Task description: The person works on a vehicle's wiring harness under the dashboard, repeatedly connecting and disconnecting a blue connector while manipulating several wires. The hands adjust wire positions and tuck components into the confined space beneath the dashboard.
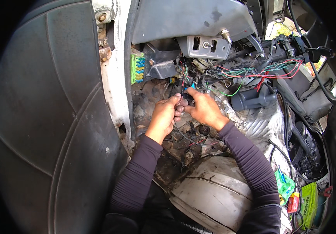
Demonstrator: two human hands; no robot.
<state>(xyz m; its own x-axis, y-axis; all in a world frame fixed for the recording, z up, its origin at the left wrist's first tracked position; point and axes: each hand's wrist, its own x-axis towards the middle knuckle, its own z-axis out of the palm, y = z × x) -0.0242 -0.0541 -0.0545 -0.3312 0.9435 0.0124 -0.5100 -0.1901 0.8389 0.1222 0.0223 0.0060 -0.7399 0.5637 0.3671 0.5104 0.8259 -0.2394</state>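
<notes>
My two hands meet in front of the wiring below the dashboard, fingertips almost touching. My left hand [163,117] is closed in a pinch; what it grips, if anything, is hidden by the fingers. The fingers of my right hand [205,108] are bent round a small black part [189,98], too covered to name. Just beyond the fingertips, thin wires and a bit of bright blue show. A loose bundle of red, green and white wires [253,71] runs off to the right. Up and to the left sits a green fuse box [133,69] with blue and yellow fuses.
A grey switch panel [221,47] hangs under the dashboard [191,19]. The dark door panel [47,117] fills the left side. Below my hands bulges a dirty pale wheel-arch cover [214,187]. Green packages [310,202] and black cables lie at the lower right.
</notes>
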